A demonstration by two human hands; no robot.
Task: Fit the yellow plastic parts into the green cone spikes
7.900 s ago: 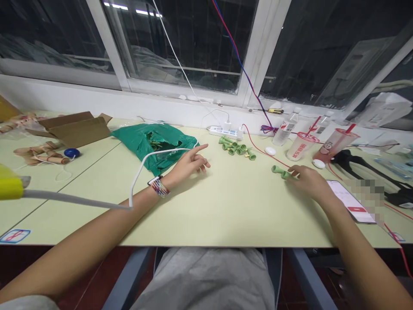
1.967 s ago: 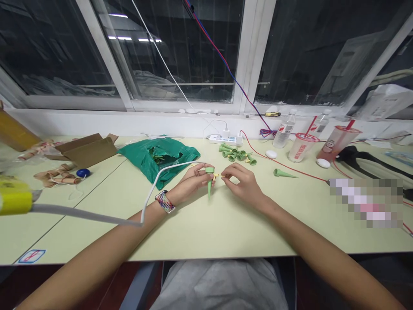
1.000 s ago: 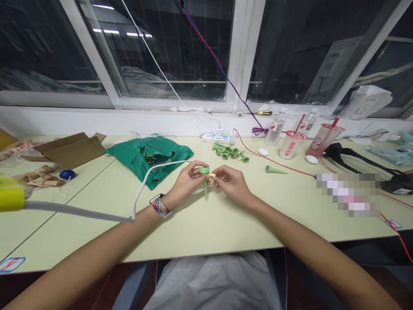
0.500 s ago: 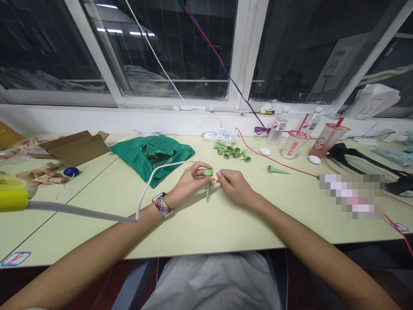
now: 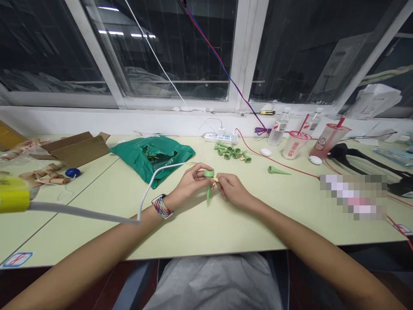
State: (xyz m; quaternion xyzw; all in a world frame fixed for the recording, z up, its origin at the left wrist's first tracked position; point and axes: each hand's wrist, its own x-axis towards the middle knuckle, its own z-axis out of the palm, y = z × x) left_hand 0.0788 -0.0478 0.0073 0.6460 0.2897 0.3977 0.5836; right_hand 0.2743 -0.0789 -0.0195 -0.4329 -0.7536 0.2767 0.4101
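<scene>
My left hand (image 5: 191,183) pinches a green plastic cone spike (image 5: 208,189) by its wide top, tip pointing down at the pale green table (image 5: 226,224). My right hand (image 5: 231,189) is closed on a small yellow piece (image 5: 215,179) pressed against the side of the spike's top. Another green spike (image 5: 277,171) lies alone on the table to the right. A pile of several green and yellow spikes (image 5: 232,151) sits farther back. A green plastic bag (image 5: 151,156) holding more parts lies at the left of my hands.
A white power strip (image 5: 221,137) and red cable (image 5: 284,165) run along the back. Two lidded drink cups (image 5: 292,146) and a bottle (image 5: 275,131) stand at back right. A cardboard box (image 5: 75,146) lies at left, a white cable (image 5: 151,183) crosses my left wrist.
Over the earlier frames both hands left the table, came together at centre with the spike and yellow piece. In the last second my right hand closed tighter against the spike's top.
</scene>
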